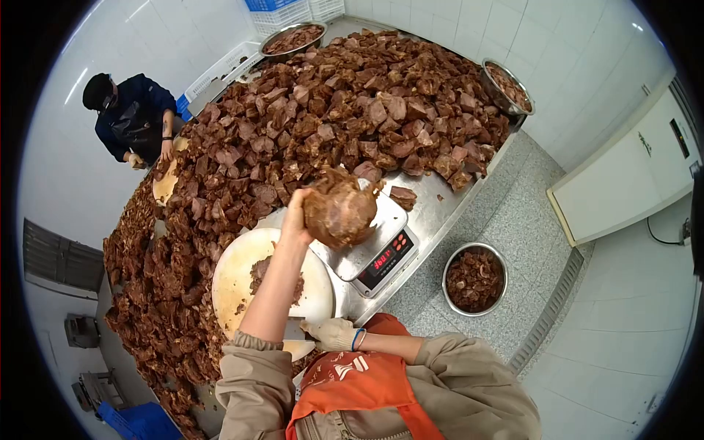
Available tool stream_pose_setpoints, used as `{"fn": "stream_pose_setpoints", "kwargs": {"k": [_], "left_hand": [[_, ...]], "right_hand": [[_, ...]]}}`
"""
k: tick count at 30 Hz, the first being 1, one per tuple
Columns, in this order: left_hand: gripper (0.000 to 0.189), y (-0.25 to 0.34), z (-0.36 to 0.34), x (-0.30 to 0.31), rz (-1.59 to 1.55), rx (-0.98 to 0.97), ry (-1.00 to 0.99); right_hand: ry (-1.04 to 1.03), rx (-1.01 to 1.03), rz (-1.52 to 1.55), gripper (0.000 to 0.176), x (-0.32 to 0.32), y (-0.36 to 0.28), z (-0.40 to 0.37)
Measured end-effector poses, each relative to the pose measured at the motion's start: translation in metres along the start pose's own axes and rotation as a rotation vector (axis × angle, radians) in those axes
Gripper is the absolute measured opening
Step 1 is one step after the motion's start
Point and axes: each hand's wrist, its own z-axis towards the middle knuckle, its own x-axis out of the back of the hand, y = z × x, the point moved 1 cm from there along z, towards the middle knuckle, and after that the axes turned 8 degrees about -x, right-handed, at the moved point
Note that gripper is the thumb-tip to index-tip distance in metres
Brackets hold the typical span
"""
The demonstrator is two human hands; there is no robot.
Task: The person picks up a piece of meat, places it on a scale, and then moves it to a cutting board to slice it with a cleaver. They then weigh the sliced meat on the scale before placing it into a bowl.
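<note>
My bare left hand grips a large chunk of cooked brown meat from its left side, over the steel pan of a digital scale with lit red digits. Low in front of my orange apron, my gloved right hand is closed on a knife; its blade points left across the near edge of a round white cutting board. Small meat scraps lie on that board, partly hidden behind my left forearm. One cut piece of meat rests just beyond the scale.
A big heap of meat pieces covers much of the steel table. Steel bowls of meat stand at the far edge, right corner and on the floor. Another person works at the left by a second board.
</note>
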Motion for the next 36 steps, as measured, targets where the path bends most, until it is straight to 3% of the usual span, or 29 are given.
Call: {"fn": "stream_pose_setpoints", "kwargs": {"k": [3,8,23,36], "left_hand": [[0.034,0.042,-0.006,0.016,-0.071,-0.184,-0.1],[0.031,0.074,-0.013,0.037,-0.213,-0.258,-0.185],[0.031,0.057,-0.013,0.047,-0.21,-0.236,-0.034],[0.038,0.046,0.006,0.051,-0.223,-0.173,-0.101]], "right_hand": [[0.047,0.079,-0.001,0.062,0.001,-0.004,0.003],[0.073,0.132,-0.011,0.06,-0.006,-0.007,0.012],[0.042,0.156,-0.011,0.061,-0.008,-0.013,0.013],[0.039,0.148,-0.032,0.062,-0.006,-0.012,0.012]]}}
